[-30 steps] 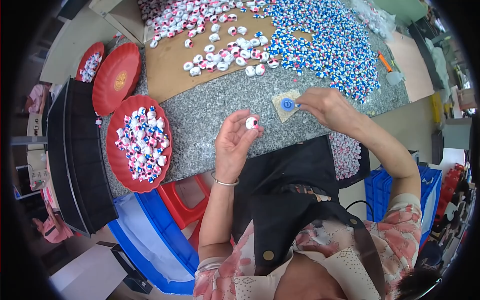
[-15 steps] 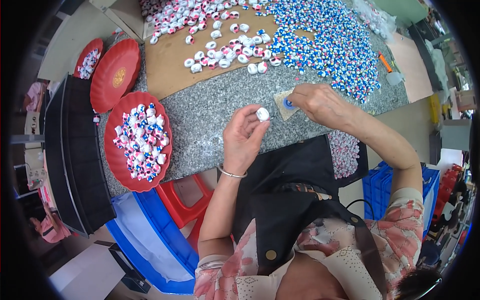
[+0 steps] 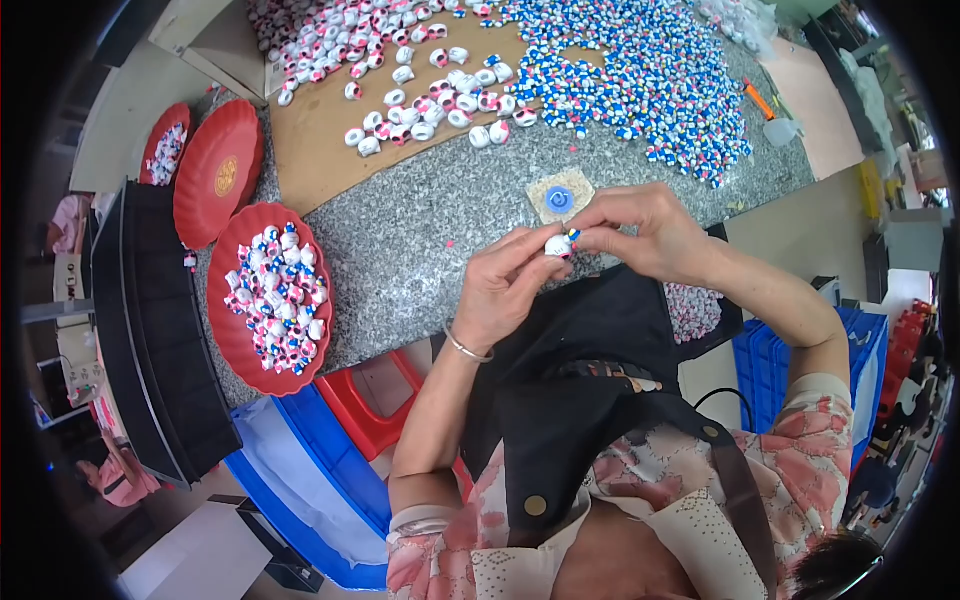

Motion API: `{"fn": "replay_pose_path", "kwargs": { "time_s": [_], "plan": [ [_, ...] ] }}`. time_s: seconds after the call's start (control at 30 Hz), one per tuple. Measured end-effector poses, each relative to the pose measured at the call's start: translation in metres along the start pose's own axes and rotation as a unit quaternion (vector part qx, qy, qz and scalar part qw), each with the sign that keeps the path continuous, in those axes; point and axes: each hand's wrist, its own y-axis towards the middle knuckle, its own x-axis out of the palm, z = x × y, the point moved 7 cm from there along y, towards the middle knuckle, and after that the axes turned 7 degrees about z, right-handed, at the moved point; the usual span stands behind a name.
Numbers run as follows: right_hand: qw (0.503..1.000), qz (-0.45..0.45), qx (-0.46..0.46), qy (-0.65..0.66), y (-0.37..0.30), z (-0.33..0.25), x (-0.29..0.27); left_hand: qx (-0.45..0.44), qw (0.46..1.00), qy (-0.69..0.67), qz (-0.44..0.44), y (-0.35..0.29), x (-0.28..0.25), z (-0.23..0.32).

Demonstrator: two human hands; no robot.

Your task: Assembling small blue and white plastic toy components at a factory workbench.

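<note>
Between the thumb and fingers of my left hand (image 3: 503, 282) is a small white toy head (image 3: 557, 247) with a dark and pink spot on its lower side. My right hand (image 3: 645, 232) pinches a tiny blue toy body (image 3: 574, 236) against the top of that head. Its other fingers are curled in. Just beyond my hands, a round blue dish (image 3: 559, 200) rests on a beige square pad (image 3: 583, 182) on the speckled grey stone table (image 3: 390, 235).
A red scalloped tray (image 3: 222, 330) of assembled toys stands at the left, with another red tray (image 3: 243, 135) behind it. White heads (image 3: 430, 115) lie on cardboard at the far side, beside a heap of blue bodies (image 3: 640, 75). An orange-handled tool (image 3: 757, 98) lies far right.
My right hand has left the blue dish and come to my left hand, carrying a blue body to the white head. My left hand has shifted slightly right. The view has tilted a little.
</note>
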Motion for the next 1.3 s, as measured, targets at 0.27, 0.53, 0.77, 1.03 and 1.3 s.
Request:
{"fn": "replay_pose_path", "kwargs": {
  "time_s": [0.27, 0.53, 0.77, 1.03, 1.3],
  "plan": [
    [0.99, 0.022, -0.122, -0.07, -0.009, -0.013, 0.02, -0.167, 0.975, -0.147, -0.008, -0.022, 0.003, -0.019],
    [0.955, 0.1, -0.167, -0.225, 0.039, 0.032, -0.026, -0.072, 0.984, 0.067, 0.152, -0.025, -0.096, 0.035],
    [0.916, 0.05, -0.193, -0.348, 0.065, 0.069, -0.051, 0.111, 0.686, 0.66, 0.285, -0.055, -0.195, 0.101],
    [0.849, 0.079, -0.257, -0.455, 0.049, 0.06, -0.036, 0.212, 0.84, 0.485, 0.123, 0.066, -0.05, 0.036],
    [0.883, 0.122, -0.206, -0.403, 0.014, 0.062, -0.052, 0.142, 0.842, 0.519, 0.038, 0.1, -0.034, -0.001]
  ]
}}
